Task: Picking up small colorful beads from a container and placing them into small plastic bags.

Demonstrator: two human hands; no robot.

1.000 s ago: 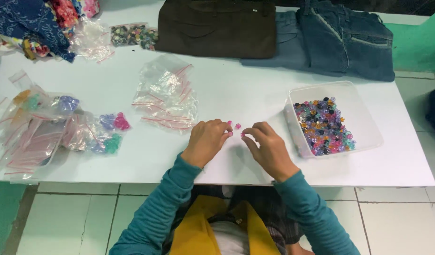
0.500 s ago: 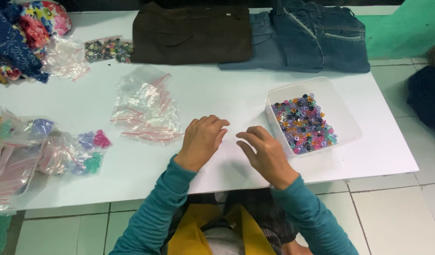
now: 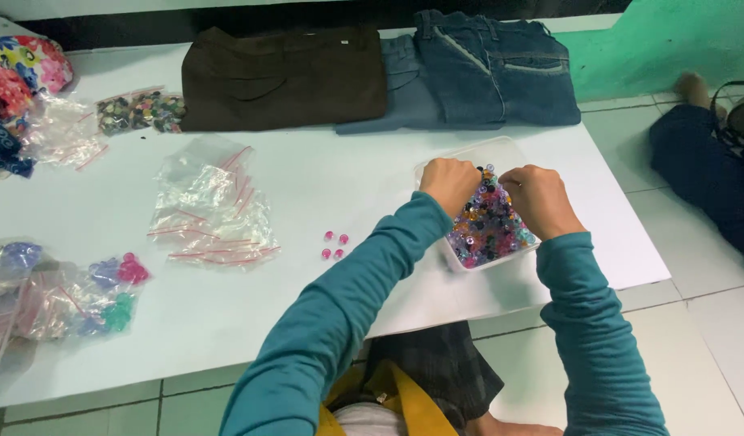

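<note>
Both hands reach into a clear plastic tub (image 3: 436,165) of many-coloured beads (image 3: 489,230) at the right of the white table (image 3: 347,173). My left hand (image 3: 450,182) is over the tub's left part, fingers curled down among the beads. My right hand (image 3: 540,198) is over its right part, fingers also curled. What the fingertips pinch is hidden. Three small pink beads (image 3: 334,245) lie loose on the table, left of the tub and apart from both hands.
A heap of small clear zip bags (image 3: 210,210) lies mid-table. Bags with sorted coloured beads (image 3: 105,295) sit at the left edge. Folded brown trousers (image 3: 283,77) and blue jeans (image 3: 485,69) lie at the back. Another person's leg (image 3: 703,161) is on the floor, right.
Both hands left the spot at the table's front, where the pink beads now lie, and moved right into the bead tub. The camera view shifted right.
</note>
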